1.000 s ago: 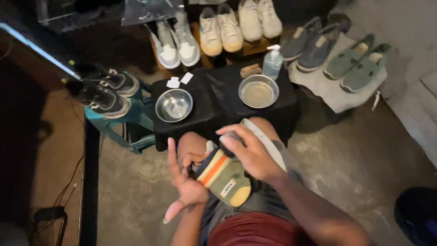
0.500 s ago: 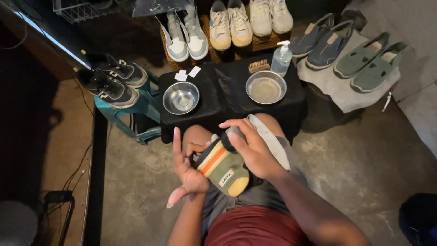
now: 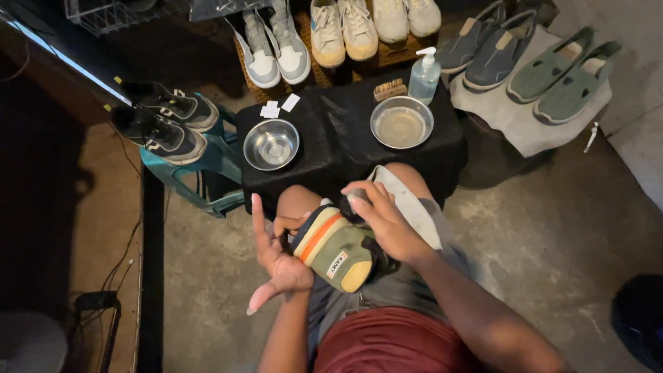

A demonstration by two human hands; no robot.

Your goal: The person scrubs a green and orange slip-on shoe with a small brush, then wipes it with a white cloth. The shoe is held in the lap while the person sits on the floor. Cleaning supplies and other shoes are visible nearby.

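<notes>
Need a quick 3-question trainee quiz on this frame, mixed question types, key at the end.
1. True or false: both metal bowls stand on the black-covered stand.
2. Which hand lies over the top of the striped shoe? A) left B) right
3. What stands just behind the right-hand bowl?

Key
1. True: the left bowl and the right bowl both sit on the black-covered stand.
2. B: the right hand lies over the striped shoe; the left hand is at its side, fingers spread.
3. A pump bottle.

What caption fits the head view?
Left hand steadies a striped shoe while right hand rubs it.
</notes>
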